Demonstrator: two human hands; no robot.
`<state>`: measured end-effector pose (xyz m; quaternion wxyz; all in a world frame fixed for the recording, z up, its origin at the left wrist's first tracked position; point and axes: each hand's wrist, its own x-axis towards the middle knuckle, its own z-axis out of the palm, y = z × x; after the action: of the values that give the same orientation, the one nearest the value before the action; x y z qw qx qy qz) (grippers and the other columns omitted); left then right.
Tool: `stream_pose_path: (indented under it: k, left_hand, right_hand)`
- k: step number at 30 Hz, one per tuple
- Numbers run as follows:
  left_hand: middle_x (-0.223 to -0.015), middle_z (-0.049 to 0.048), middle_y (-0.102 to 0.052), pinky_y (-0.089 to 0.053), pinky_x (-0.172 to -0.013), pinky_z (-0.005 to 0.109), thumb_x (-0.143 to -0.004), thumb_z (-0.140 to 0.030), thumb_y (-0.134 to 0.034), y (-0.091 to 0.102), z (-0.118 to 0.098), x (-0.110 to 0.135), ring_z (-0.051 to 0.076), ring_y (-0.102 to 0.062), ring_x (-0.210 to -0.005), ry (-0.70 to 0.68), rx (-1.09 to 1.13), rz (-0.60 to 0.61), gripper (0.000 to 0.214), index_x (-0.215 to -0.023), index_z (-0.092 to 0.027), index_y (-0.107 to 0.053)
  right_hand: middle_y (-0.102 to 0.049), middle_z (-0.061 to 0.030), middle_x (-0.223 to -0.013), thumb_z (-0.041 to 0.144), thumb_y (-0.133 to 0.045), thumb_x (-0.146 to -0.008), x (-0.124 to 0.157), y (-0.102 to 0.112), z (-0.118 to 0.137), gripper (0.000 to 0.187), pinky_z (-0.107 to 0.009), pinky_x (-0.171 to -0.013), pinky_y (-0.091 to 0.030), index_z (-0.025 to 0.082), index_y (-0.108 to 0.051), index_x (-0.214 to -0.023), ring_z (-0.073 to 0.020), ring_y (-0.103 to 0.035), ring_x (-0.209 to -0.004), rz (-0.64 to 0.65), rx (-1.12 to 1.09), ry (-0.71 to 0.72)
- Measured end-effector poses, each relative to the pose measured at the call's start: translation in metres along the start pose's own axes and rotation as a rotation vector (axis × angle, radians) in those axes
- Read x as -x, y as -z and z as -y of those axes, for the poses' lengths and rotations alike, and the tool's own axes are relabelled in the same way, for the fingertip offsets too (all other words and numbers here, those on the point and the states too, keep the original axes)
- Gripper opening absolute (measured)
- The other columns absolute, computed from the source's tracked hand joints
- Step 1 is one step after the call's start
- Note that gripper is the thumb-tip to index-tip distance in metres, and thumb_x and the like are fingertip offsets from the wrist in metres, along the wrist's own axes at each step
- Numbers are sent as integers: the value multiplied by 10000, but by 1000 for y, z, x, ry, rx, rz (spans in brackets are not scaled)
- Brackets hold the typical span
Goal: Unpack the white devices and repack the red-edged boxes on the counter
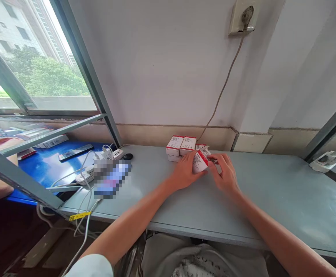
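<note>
My left hand (185,173) grips a small white carton with a red band (200,161) from its left side. My right hand (225,172) holds the same carton from the right, its fingers at the carton's top corner and open flap. The carton is tilted, and part of it is hidden by my fingers. Just behind my hands stand several white medicine-style boxes with red tops (181,146), stacked against the wall on the grey counter (266,200).
To the left lie a phone with a blurred screen (112,179), a white power strip (85,177), white cables and a small black mouse-like object (128,156). A window frame (84,69) stands at the left. A cord runs up the wall to a socket (242,17). Papers (326,161) lie at the far right.
</note>
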<state>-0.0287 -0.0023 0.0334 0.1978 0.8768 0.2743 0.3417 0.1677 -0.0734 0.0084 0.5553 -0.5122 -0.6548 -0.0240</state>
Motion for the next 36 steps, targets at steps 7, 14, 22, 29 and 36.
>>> stream_pose_path:
  k: [7, 14, 22, 29, 36]
  left_hand:
    - [-1541, 118, -627, -522, -1139, 583, -932, -526, -817, 1, -1, 0, 379, -601, -1437, 4, -9, 5, 782, -1569, -324, -411]
    - [-1520, 120, -637, -525, -1129, 577, -946, -561, -797, 0, 0, 0, 372, -618, -1406, -5, -15, 8, 759, -1553, -318, -411]
    - [-1537, 127, -626, -512, -1151, 576, -955, -551, -791, 1, 0, 0, 375, -608, -1427, -11, -28, 15, 783, -1583, -311, -389]
    - [-1560, 124, -610, -499, -1168, 592, -951, -540, -801, 1, 2, 0, 375, -588, -1449, -4, -17, 23, 812, -1600, -318, -367]
    - [-1556, 126, -615, -507, -1152, 588, -949, -551, -800, 0, 2, 0, 380, -595, -1440, -3, -20, 19, 811, -1598, -320, -373]
  right_hand:
    - [-720, -96, -1197, 436, -551, -1103, 0, 0, 1, 231, -487, -910, -580, 285, -669, -1232, -289, -632, -1086, -5, 0, -8]
    - [-721, -100, -1187, 433, -546, -1107, -1, 1, 2, 227, -494, -906, -579, 281, -666, -1226, -292, -636, -1077, -3, 0, -2]
    - [-726, -100, -1181, 442, -545, -1110, -2, 1, -2, 231, -505, -917, -575, 286, -681, -1211, -293, -642, -1076, 3, 24, 16]
    - [-712, -90, -1198, 431, -545, -1115, -1, 1, -3, 245, -499, -930, -580, 302, -690, -1265, -291, -639, -1100, 8, 16, 22]
    - [-706, -94, -1195, 436, -536, -1117, -1, 1, -3, 239, -510, -928, -579, 307, -701, -1231, -294, -641, -1086, 13, 32, 23]
